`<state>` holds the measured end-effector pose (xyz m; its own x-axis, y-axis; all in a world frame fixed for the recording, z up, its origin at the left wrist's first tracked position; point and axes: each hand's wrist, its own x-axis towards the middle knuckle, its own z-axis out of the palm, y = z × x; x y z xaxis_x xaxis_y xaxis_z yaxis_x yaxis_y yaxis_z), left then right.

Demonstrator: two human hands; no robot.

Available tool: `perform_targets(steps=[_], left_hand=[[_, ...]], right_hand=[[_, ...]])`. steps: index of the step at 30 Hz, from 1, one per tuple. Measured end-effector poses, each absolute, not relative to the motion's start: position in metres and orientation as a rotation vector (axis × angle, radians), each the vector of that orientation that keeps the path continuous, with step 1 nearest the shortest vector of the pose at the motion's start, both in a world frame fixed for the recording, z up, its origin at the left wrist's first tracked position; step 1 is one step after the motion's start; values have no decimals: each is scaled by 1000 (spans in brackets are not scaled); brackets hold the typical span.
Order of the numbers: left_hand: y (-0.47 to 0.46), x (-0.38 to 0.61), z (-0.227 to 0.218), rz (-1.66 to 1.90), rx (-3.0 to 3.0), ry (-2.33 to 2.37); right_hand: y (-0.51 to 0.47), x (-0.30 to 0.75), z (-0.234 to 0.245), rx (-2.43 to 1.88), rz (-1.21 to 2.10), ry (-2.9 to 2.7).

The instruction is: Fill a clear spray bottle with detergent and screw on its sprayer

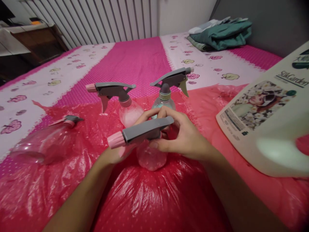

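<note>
A small clear spray bottle (152,158) with a grey and pink trigger head stands upright in front of me on red plastic sheeting. My right hand (187,137) is closed round its neck, thumb on the near side. Behind the trigger head, my left hand (146,116) curls about the same bottle, its palm mostly hidden. Just beyond stand two more spray bottles: one with a pink nozzle and pinkish contents (130,113), the other with a yellow-green trigger and bluish contents (164,102). A clear spray bottle (45,143) lies on its side to the left.
A large cream jug (267,129) with a floral label tilts at the right. Red plastic sheeting (193,196) covers the near part of a pink patterned bed (137,61). Folded clothes (222,33) lie at the far right, and a wooden cabinet (38,42) stands at the far left.
</note>
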<state>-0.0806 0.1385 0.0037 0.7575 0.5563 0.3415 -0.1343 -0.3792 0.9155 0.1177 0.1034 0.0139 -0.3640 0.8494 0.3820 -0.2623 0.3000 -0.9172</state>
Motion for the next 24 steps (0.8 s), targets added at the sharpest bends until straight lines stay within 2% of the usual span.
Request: perform_targets(steps=[15, 24], left_hand=[[139, -85, -8, 1008, 1645, 405], [140, -87, -10, 835, 1625, 383]], right_hand=[[102, 120, 15, -647, 1278, -1504], [102, 118, 17, -673, 1132, -1536]])
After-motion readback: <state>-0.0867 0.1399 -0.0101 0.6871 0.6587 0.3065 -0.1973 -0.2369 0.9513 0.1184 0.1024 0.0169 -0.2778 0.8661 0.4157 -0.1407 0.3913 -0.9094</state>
